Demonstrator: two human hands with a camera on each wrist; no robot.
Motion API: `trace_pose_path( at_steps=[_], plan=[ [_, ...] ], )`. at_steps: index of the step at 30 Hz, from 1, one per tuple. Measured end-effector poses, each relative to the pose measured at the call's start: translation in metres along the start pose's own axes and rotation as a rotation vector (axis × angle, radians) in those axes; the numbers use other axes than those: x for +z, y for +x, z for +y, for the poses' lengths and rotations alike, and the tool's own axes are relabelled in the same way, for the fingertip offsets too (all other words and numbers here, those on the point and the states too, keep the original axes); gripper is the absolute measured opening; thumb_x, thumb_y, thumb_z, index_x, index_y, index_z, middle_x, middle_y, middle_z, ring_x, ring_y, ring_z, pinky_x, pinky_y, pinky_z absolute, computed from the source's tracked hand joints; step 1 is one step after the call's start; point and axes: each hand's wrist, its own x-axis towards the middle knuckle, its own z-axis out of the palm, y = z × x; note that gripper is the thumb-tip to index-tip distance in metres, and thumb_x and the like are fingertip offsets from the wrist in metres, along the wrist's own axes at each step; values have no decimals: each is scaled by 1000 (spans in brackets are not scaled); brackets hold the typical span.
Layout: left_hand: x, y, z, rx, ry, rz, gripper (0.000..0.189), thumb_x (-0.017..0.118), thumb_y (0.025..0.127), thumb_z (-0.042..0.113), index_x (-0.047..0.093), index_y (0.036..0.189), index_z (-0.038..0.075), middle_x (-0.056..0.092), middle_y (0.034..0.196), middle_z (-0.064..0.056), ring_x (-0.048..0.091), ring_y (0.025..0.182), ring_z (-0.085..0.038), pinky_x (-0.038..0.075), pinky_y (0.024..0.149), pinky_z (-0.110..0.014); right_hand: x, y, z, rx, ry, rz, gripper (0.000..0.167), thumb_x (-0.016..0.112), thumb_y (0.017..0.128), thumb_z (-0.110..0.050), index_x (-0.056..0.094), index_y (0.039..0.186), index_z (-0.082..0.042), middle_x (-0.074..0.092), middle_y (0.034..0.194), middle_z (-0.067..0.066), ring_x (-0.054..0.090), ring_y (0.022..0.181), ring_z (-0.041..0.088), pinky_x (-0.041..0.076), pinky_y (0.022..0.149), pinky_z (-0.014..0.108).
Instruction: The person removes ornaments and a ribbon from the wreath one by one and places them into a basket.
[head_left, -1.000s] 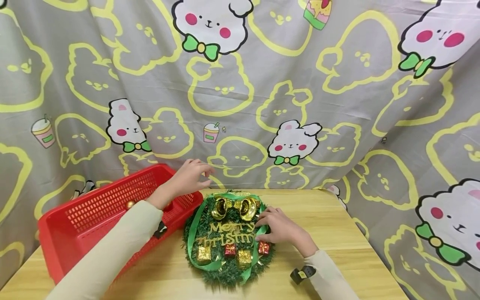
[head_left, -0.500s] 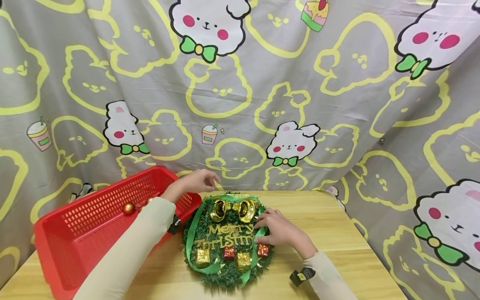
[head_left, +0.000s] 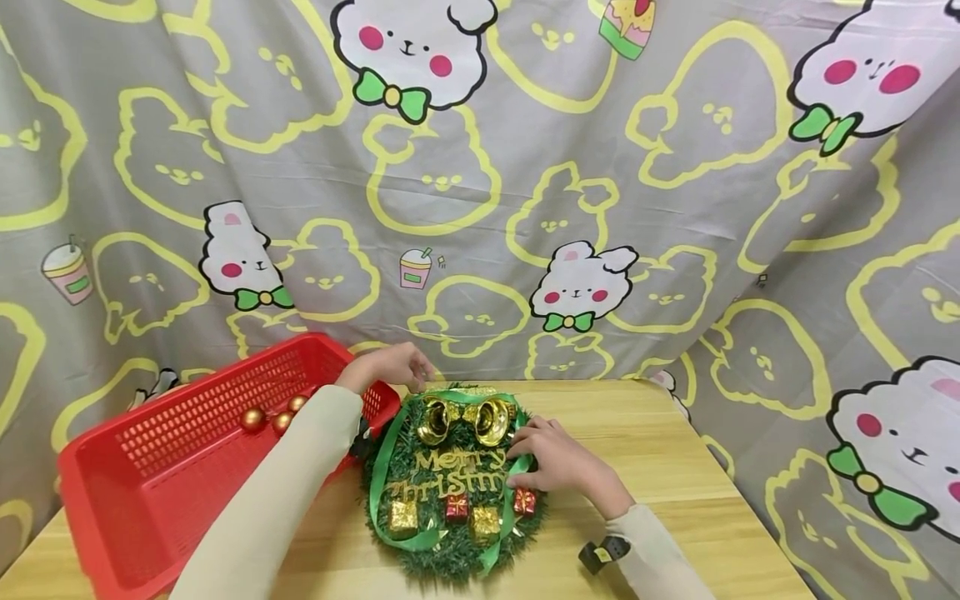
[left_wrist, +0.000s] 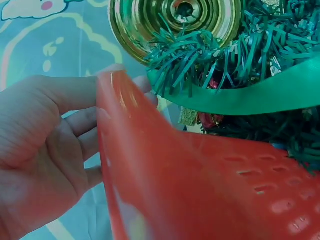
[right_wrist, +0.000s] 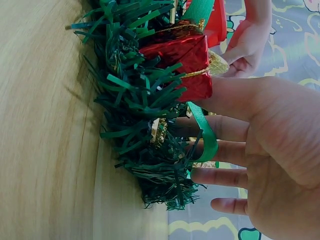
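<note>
Wood table (head_left: 675, 467) sat in front of a grey cloth (head_left: 675, 208) w/ bunny pics, hung at the back & right.

Right hand (head_left: 551, 462) lay flat on the right side of the wreath (head_left: 450, 483). Fingers were straight & spread, pressing the green needles; it gripped nothing. In the right wrist view a green ribbon (right_wrist: 205, 132) ran between the fingers (right_wrist: 220, 175), and a small red gift box (right_wrist: 187, 67) sat just by the thumb.

Wreath lay flat on the table, round, so no long axis. Its gold "Merry Christmas" sign (head_left: 450, 471) read the right way up for the person, gold bells (head_left: 465, 417) at the far side, little gift boxes at the near side. Its left edge was touching or just beside the basket; can't tell which.

Left hand (head_left: 390, 364) was at the far right corner of the red basket (head_left: 150, 492). In the left wrist view its fingers (left_wrist: 75, 130) curled round the red rim, w/ the rim between fingers & palm. Left arm reached across the basket in a cream sleeve.

Basket was long, running from the near left to the far right, tipped up a bit. Gold balls (head_left: 266, 414) sat inside by the far wall.

Bare table was open to the right of the wreath & in front of it.
</note>
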Motion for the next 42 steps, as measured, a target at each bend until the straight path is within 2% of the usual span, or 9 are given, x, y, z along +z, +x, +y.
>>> trace_pose_path(
  at_steps=[5,7,13,19,22,30,36,42],
  plan=[
    [1,3,-3,-36,-1,-20,27,62,86,-9,70,113,-10,76,104,-20,67,81,-17,58,81,-41,1,0,-1,-5,-2,5,41,76,88,-46,77,116,-16,70,122,2,54,113,22,41,93,45],
    [1,4,-5,-56,10,-26,27,62,85,-8,72,111,-8,76,104,-17,63,76,-14,56,76,-36,1,0,-1,-4,2,4,41,77,88,-46,77,116,-16,70,122,3,54,113,22,41,93,46],
    [2,3,-9,-95,16,-52,24,65,87,-4,75,109,-3,77,105,-14,60,70,-11,46,63,-24,0,1,0,2,2,-6,41,76,88,-46,77,117,-16,70,123,2,53,113,22,41,93,46],
    [4,4,-11,-81,-4,-22,23,64,85,-6,75,105,-4,76,104,-14,51,65,-11,42,61,-24,-1,1,0,4,0,-5,40,76,88,-45,77,117,-17,70,123,2,54,113,23,41,94,47],
    [6,5,-12,-72,-18,-14,24,63,84,-8,75,105,-5,76,98,-13,47,63,-10,42,61,-24,-1,0,0,6,-1,-6,40,76,89,-45,77,117,-17,70,123,2,54,113,22,41,94,46],
    [8,2,-13,-26,-58,26,22,66,85,-7,76,105,-6,77,91,-13,61,70,-8,49,68,-23,0,0,1,2,-4,-2,41,76,88,-45,77,117,-17,70,122,2,54,113,22,41,92,45],
    [8,3,-17,14,-37,54,15,69,88,-2,77,100,-5,78,93,-12,63,75,-6,52,72,-23,1,1,1,-1,-8,1,40,77,88,-46,77,116,-17,70,122,2,54,112,22,41,92,45],
    [9,2,-19,49,-29,93,12,68,93,2,77,99,-4,77,93,-14,62,75,-9,49,71,-23,0,0,0,-6,-11,1,40,76,88,-45,77,116,-17,70,122,2,54,111,22,41,91,45]
  ],
)
